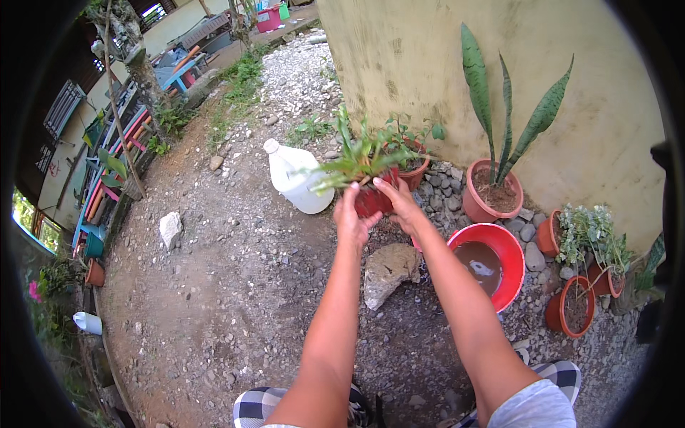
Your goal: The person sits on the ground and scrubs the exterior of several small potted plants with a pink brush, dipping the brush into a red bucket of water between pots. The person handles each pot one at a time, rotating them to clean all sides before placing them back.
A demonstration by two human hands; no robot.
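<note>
Between my two hands I hold a small red plant pot (373, 202) with a bushy, narrow-leaved green plant (359, 163) in it; leaves and pot are motion-blurred. My left hand (353, 216) grips its left side, my right hand (398, 200) its right side. Just beyond, partly behind the leaves, stands a white plastic jug (302, 184). A terracotta-coloured pot (416, 175) with a leafy plant is right behind the held one. Below my hands lies a large rock (389, 270). Right of my right forearm sits a red bucket (512, 267) holding muddy brown water.
A snake plant (484, 91) in a pink-brown pot (481, 206) stands by the stained wall (417, 59). Several potted plants, one in an orange-brown pot (562, 315), are at the right. A white stone (170, 230) lies on the gravelly ground; a white container (88, 323) is far left.
</note>
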